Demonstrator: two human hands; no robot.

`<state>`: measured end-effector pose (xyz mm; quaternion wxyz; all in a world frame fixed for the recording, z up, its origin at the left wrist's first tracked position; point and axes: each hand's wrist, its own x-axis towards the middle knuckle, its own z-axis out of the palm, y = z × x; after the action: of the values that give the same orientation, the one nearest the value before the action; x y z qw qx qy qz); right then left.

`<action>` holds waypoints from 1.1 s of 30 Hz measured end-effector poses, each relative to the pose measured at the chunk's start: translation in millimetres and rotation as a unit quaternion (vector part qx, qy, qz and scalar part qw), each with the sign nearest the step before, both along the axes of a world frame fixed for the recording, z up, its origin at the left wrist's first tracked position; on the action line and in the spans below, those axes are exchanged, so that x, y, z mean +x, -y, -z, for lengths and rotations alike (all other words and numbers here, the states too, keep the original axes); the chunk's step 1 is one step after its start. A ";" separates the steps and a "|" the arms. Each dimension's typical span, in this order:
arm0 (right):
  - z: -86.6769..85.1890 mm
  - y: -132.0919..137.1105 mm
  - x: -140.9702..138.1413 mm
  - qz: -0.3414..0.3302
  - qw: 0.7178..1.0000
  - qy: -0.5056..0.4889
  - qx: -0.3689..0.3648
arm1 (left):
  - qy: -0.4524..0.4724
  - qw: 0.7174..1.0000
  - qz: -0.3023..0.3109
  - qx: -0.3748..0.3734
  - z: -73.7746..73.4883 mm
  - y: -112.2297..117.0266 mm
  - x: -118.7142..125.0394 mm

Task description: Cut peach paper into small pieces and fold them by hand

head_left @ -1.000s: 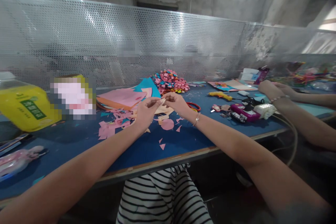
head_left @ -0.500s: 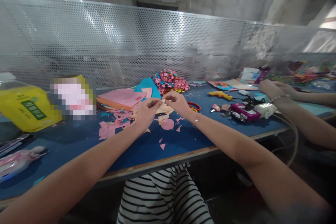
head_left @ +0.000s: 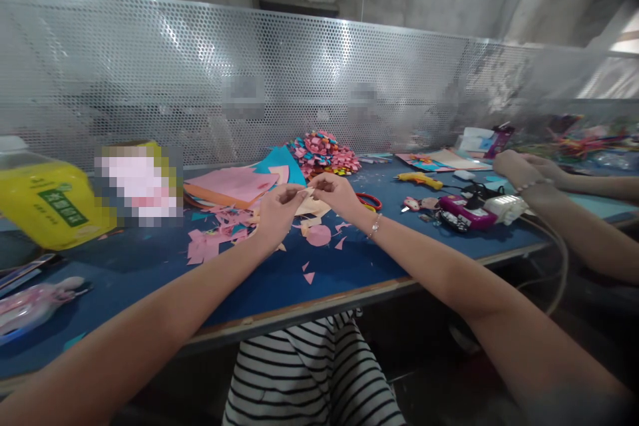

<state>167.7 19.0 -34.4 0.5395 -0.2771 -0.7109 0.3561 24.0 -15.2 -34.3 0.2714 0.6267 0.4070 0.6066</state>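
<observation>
My left hand (head_left: 277,212) and my right hand (head_left: 335,193) meet above the blue table (head_left: 249,286), both pinched on a small pale paper piece (head_left: 308,194) held between their fingertips. Below them lie pink paper scraps (head_left: 219,234) and a round pink cut-out (head_left: 319,235). Sheets of pink, orange and blue paper (head_left: 234,184) are stacked just behind my left hand. Red-handled scissors (head_left: 369,202) lie right of my right hand.
A pile of folded coloured paper bits (head_left: 323,154) sits by the perforated metal screen (head_left: 299,86). A yellow bottle (head_left: 47,198) stands far left. A yellow glue gun (head_left: 418,179), a pink device (head_left: 462,212) and another person's hands (head_left: 519,170) are to the right.
Both hands stay pinched on the paper piece, with only slight finger movement; the other person's hands shift a little.
</observation>
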 end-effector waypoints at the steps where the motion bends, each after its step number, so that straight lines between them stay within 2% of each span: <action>1: -0.2 0.3 0.0 -0.002 1.000 -0.002 -0.001 | 0.002 1.000 0.001 0.000 0.0 0.0 -0.1; 9: -1.7 1.5 0.7 -0.009 1.000 0.012 0.003 | -0.008 1.000 0.005 0.010 2.1 -1.6 -1.7; 19: 0.7 -2.1 3.1 -0.028 1.000 0.006 -0.004 | 0.037 0.999 0.002 -0.024 -2.9 3.8 1.9; 25: -1.8 -1.2 3.5 -0.035 0.999 0.004 -0.014 | 0.025 0.999 -0.009 -0.034 -4.3 5.1 1.1; 33: -2.1 1.3 4.1 -0.038 0.999 0.005 0.015 | 0.046 0.998 0.011 -0.041 -5.1 4.4 0.7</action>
<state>171.8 17.6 -32.3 0.5258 -0.2434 -0.7292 0.3642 24.7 -19.6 -29.2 0.3222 0.5906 0.4119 0.6146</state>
